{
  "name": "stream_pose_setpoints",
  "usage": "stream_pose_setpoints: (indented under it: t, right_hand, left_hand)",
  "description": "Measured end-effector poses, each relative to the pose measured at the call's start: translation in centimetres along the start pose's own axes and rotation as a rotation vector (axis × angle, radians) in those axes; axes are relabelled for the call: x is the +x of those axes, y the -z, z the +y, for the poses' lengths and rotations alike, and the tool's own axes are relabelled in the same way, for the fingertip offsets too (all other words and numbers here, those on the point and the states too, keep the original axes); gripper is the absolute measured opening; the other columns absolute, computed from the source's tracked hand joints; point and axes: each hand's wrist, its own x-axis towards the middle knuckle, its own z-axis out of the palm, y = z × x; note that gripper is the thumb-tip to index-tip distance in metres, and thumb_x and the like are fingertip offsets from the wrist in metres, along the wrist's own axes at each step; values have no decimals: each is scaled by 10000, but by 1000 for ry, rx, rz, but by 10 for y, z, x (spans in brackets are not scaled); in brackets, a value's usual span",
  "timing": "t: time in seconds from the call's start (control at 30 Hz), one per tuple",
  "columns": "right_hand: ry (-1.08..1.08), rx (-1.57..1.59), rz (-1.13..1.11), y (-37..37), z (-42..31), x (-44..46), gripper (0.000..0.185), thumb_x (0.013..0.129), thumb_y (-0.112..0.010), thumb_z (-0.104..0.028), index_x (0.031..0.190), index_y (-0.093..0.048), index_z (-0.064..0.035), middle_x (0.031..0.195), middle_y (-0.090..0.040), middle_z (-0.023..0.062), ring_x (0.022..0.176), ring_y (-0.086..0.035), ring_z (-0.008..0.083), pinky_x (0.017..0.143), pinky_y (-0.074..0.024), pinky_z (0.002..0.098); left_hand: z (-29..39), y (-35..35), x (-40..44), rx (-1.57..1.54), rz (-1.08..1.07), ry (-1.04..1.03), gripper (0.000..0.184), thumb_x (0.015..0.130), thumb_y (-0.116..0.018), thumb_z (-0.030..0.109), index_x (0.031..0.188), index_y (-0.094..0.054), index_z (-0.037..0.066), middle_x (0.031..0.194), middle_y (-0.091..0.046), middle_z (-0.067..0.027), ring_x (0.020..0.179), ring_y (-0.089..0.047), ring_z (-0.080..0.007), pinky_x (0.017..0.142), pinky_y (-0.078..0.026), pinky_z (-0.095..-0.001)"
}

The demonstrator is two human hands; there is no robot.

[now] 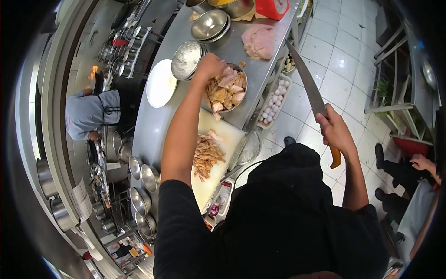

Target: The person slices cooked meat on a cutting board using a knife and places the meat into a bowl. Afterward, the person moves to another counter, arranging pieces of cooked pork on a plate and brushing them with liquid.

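In my right hand (334,129), closed round its orange handle, is a large kitchen knife (306,76). The long blade slants up and left, over the tiled floor beside the counter. My left hand (211,69) is closed at the upper left of a metal bowl (246,80) heaped with chunks of cooked meat (225,93), which looks like chicken. Its fingertips are against the meat, and what they grip is hidden. Nearer to me, a white cutting board (204,188) carries a pile of meat cut into strips (207,158). My left forearm covers part of the board.
A white plate (161,83) and stacked metal bowls (186,60) stand left of my hand. Raw-looking pale meat (258,42) lies farther up the steel counter (234,35). Eggs (274,103) fill a container along its right edge. One person (95,111) works at left; another sits at right.
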Motion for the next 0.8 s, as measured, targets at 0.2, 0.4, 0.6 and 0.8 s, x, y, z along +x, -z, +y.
stream_pose_setpoints:
  t: [0.2, 0.4, 0.6, 0.8]
  right_hand:
    - [37, -6, -63, -11, -10, 5, 207, 975, -473, -203, 942, -427, -3, 636, -500, 90, 452, -502, 182, 444, -445, 338]
    - [109, -44, -183, -47, -35, 10, 178, 964, -458, -176, 976, -434, -1, 621, -482, 67, 452, -484, 156, 431, -435, 316]
    - [215, -202, -410, -105, -71, -16, 159, 942, -427, -123, 1057, -456, -17, 616, -464, 30, 450, -457, 113, 418, -410, 279]
    - [567, -499, -612, -203, -74, -72, 169, 923, -514, -137, 1013, -454, -6, 736, -581, 281, 758, -559, 500, 679, -430, 531]
  left_hand:
    - [-15, 31, -55, -781, 168, 122, 189, 850, -669, 154, 955, -709, 1, 824, -686, -41, 678, -611, -117, 614, -485, -252]
    - [-45, 50, -178, -1316, 340, 124, 251, 881, -663, 139, 1085, -678, -6, 946, -697, -58, 790, -640, -99, 663, -501, -205]
    - [-98, 29, -343, -1157, 603, 386, 231, 887, -653, 99, 1078, -672, -30, 933, -694, -82, 789, -645, -104, 700, -521, -236]
    - [-149, -59, -470, -1154, 580, 611, 231, 871, -680, 119, 1056, -692, -17, 857, -698, -32, 721, -632, -77, 636, -519, -239]
